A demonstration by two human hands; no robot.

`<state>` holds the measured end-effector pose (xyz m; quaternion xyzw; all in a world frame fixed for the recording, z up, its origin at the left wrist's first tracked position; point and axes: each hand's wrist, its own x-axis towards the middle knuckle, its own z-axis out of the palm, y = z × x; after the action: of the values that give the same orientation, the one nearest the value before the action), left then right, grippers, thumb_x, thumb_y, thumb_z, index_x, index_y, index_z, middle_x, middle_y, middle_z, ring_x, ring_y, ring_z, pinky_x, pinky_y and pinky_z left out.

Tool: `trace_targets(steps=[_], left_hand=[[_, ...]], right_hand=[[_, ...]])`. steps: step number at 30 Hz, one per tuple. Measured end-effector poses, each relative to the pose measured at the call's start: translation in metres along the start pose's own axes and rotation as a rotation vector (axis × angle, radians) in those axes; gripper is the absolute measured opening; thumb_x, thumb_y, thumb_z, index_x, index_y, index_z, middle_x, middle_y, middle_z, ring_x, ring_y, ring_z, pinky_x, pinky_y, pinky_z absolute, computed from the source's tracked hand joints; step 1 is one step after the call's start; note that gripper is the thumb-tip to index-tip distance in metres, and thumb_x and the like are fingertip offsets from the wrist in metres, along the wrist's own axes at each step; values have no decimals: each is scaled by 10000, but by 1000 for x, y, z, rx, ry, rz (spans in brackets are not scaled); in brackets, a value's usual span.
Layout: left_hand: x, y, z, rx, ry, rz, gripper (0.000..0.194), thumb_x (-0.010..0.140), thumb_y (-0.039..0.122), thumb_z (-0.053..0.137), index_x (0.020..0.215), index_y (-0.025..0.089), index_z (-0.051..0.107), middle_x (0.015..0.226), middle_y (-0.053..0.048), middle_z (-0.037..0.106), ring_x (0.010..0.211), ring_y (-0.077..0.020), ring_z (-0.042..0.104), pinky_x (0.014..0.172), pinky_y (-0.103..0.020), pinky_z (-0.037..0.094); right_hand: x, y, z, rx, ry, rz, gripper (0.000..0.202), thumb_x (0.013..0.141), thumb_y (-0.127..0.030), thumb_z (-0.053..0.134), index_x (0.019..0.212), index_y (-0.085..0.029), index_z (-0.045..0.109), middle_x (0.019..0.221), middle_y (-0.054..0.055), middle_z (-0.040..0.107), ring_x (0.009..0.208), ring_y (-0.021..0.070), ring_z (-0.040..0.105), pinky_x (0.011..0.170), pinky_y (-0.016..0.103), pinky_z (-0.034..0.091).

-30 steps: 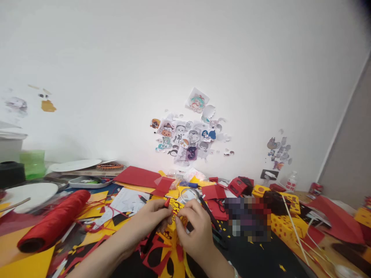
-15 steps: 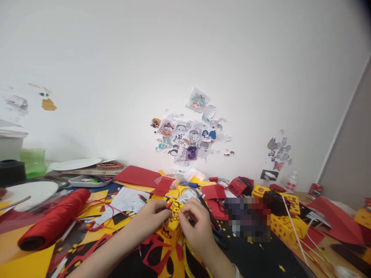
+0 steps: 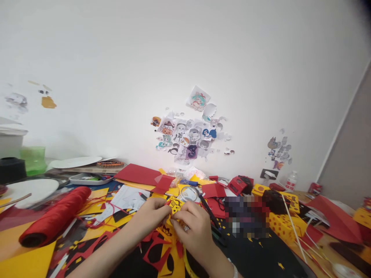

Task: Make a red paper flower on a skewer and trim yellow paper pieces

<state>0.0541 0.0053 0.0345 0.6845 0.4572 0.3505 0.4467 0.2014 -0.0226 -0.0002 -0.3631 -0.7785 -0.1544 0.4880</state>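
Note:
Between my hands is a yellow paper cutout (image 3: 175, 204) with black markings. My left hand (image 3: 155, 212) pinches its left side, and a bit of red shows at the fingertips. On the other side, the bent fingers of my right hand (image 3: 193, 224) press together at the cutout's lower right edge, covering part of it. Below the hands lie more yellow paper (image 3: 173, 260) with cut-out shapes and red paper scraps (image 3: 156, 253). A clear roll of tape (image 3: 189, 193) sits just beyond my right hand.
A large red thread spool (image 3: 56, 218) lies at the left. Red card (image 3: 139, 175) and a white tray (image 3: 89, 179) are farther back. To the right are a black mat (image 3: 255, 255) with yellow scraps, spotted yellow boxes (image 3: 285, 224) and a thin stick (image 3: 292, 227).
My right hand has moved slightly left, closer to my left hand, and its fingers have closed in on the cutout. My left hand has barely moved.

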Motion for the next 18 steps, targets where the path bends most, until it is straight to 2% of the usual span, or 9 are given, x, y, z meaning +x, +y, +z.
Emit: trace_targets(steps=[6,8,10,15,18], left_hand=[[0,1,-3,-77,10,14,193,598,313,433,449,207,370,385,84,348,373,-66,261,404,-216,170],[-1,2,-3,-72,-6,27,184,593,296,436,449,205,365,393,84,357,379,-64,263,408,-217,173],[-3,4,-3,-61,-31,45,178,591,285,437,449,203,369,396,84,359,383,-63,264,411,-219,173],[-8,6,-4,-50,-157,34,175,611,269,427,458,200,382,390,84,344,381,-63,241,413,-228,153],[-11,9,-5,-35,-203,65,156,615,245,432,471,195,395,417,74,387,395,-65,261,419,-226,170]], right_hand=[[-2,-3,-2,-32,-17,-98,172,808,-202,529,655,-184,605,593,10,529,572,133,477,517,256,292],[-2,-4,-3,25,-11,-81,153,805,-210,521,674,-179,594,601,14,539,581,139,487,526,258,310],[-1,-3,-4,142,11,13,136,810,-222,506,708,-175,583,608,10,546,578,135,496,541,253,340],[1,2,-5,481,58,441,205,852,-313,457,749,-177,570,629,-4,535,548,112,477,488,212,361],[3,4,-4,614,76,596,233,841,-367,470,769,-174,580,637,-5,531,560,112,460,489,210,363]])
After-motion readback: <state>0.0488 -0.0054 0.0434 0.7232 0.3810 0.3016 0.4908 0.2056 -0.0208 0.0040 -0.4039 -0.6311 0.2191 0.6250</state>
